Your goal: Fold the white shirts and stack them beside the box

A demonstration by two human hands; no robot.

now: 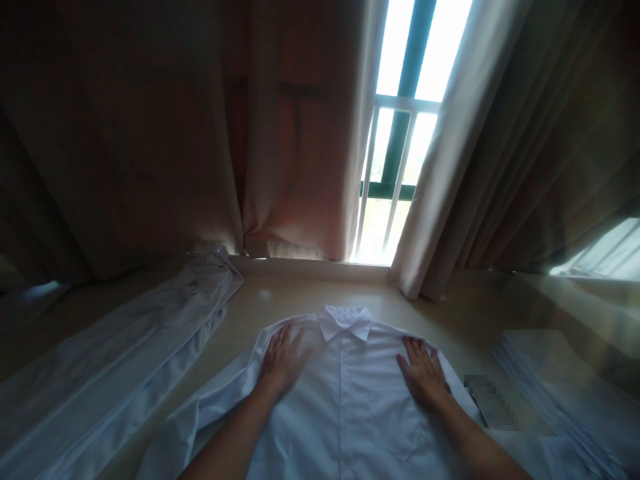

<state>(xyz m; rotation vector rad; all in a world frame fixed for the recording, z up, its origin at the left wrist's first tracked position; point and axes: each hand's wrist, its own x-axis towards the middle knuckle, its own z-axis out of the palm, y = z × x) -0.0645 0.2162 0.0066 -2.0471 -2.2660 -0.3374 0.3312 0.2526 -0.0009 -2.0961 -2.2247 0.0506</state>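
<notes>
A white collared shirt (345, 400) lies spread front side up on a pale surface, its collar (345, 321) pointing away from me. My left hand (283, 357) rests flat on the shirt near the left shoulder, fingers apart and slightly blurred. On the opposite shoulder, my right hand (423, 370) lies flat too, with its fingers spread. Neither hand grips anything. The left sleeve (215, 393) stretches down and outward beside my left forearm. My right forearm hides part of the other side, and the shirt's lower end runs out of view.
To the left lies a long pile of white garments (125, 353). A stack of folded white cloth (560, 387) sits at the right, beside a pixelated flat item (493, 400). Behind the pale tabletop (300, 290) hang long curtains (300, 133), parted at a bright barred window (400, 133).
</notes>
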